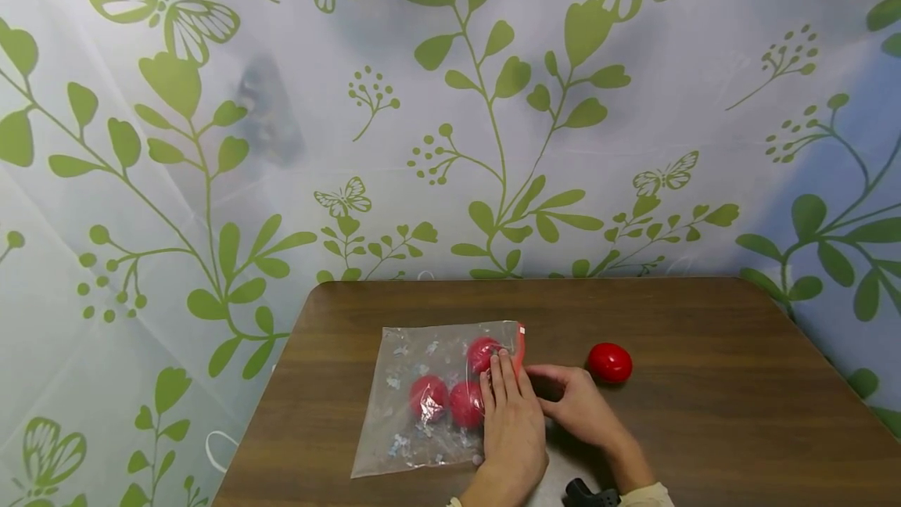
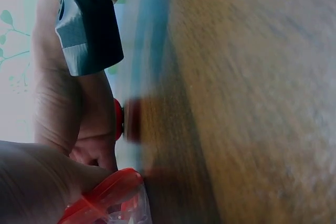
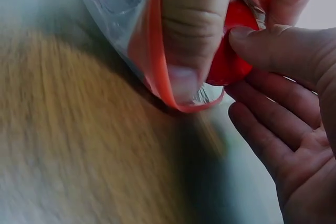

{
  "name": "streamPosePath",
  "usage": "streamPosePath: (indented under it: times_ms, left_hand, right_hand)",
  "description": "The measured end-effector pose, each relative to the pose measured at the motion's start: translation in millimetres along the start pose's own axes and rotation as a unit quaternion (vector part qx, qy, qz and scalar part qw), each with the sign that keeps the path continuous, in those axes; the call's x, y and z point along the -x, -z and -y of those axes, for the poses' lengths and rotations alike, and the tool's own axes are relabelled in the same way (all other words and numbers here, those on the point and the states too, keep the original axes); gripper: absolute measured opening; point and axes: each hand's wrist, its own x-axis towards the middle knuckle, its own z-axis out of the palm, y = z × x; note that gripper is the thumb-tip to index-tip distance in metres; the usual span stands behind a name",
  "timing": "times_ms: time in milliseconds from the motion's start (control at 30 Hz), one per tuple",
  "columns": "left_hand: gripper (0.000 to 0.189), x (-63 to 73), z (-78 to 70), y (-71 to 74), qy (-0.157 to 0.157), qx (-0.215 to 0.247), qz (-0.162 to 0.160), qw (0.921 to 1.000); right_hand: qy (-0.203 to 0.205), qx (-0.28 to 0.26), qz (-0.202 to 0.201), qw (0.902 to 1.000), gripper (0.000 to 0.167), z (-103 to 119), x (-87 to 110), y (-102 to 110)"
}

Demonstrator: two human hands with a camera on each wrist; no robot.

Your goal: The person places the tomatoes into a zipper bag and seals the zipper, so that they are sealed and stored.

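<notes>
A clear zip bag (image 1: 404,350) with a red zip edge lies on the table, three red balls (image 1: 429,397) inside it. My left hand (image 1: 514,421) lies over the mouth end with its fingers stretched across the plastic. In the right wrist view, its thumb hooks inside the red zip edge (image 3: 160,72) and holds the mouth apart. My right hand (image 1: 580,405) is at this opening, its thumb and fingers pinching a shiny red ball (image 3: 233,51). The head view hides that ball behind the hands. Another red ball (image 1: 609,363) lies beyond my right hand.
The brown wooden table (image 1: 704,413) stands against a curtain (image 1: 352,139) printed with green leaves and butterflies. Pale blue marks show on the bag's plastic. A dark wrist camera (image 1: 591,494) is strapped on the right wrist.
</notes>
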Motion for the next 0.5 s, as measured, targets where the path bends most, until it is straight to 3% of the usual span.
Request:
streamPosePath:
  times_ms: [200, 333, 500]
  left_hand:
    - [0.098, 1.7, 0.9, -2.0, -0.001, -0.016, -0.024, 0.9996]
    - [0.083, 1.5, 0.2, -4.0, 0.0, -0.018, -0.042, 0.999]
    - [0.085, 1.4, -0.9, -4.3, -0.001, -0.014, -0.028, 0.9995]
  right_hand:
    - [0.002, 0.026, -0.039, 0.9989, 0.044, 4, -4.3, -10]
    - [-0.002, 0.042, -0.053, 0.9977, 0.045, 8, -6.7, -15]
    - [-0.011, 0.061, -0.053, 0.9966, 0.045, 10, -6.1, -13]
